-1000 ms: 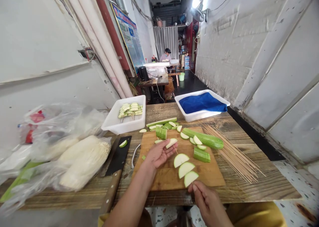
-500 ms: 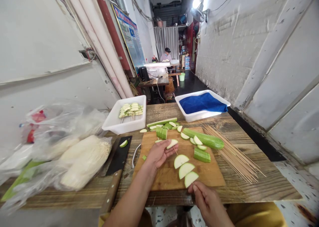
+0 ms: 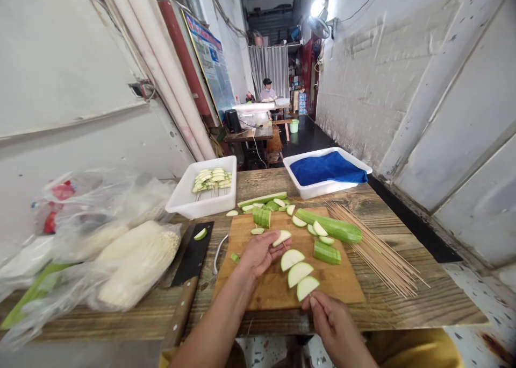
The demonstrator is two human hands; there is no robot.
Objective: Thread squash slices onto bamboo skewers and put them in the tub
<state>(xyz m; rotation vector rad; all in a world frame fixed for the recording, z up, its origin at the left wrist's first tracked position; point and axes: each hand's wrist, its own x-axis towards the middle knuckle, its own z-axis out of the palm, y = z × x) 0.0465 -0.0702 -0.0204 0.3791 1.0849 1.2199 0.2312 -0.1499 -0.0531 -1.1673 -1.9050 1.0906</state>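
My left forearm reaches forward over the desk's near edge, palm turned up, and the fingers of my left hand (image 3: 258, 256) grasp a pale, green-rimmed half-moon gourd slice (image 3: 281, 239) above the middle of the board. My right hand (image 3: 332, 318) sits lower, at the board's near edge, thumb and forefinger pinching the low end of a thin wooden skewer (image 3: 285, 245), the other fingers curled in. Three threaded half-moon slices (image 3: 299, 275) hang along it between my hands; its upper end meets the slice on my left, though I cannot tell whether it has pierced it.

The rectangular brown wooden cutting board (image 3: 262, 297) lies along the near edge of the grained wooden desk (image 3: 427, 306). A long green gourd piece (image 3: 342, 228) rests across its far right corner, beside a fan of loose bamboo sticks (image 3: 379, 257) nearer the desk's right edge. To the board's left lies a black-bladed cleaver (image 3: 191, 260), its wooden handle crossing the near edge. By the far edge, a white plastic tray (image 3: 213, 207) holds finished skewers (image 3: 213, 178); another, toward the far right corner, carries a blue cloth (image 3: 326, 169).

Beyond, a person in a dark cap (image 3: 267, 91) sits before a grey curtain (image 3: 269, 66).
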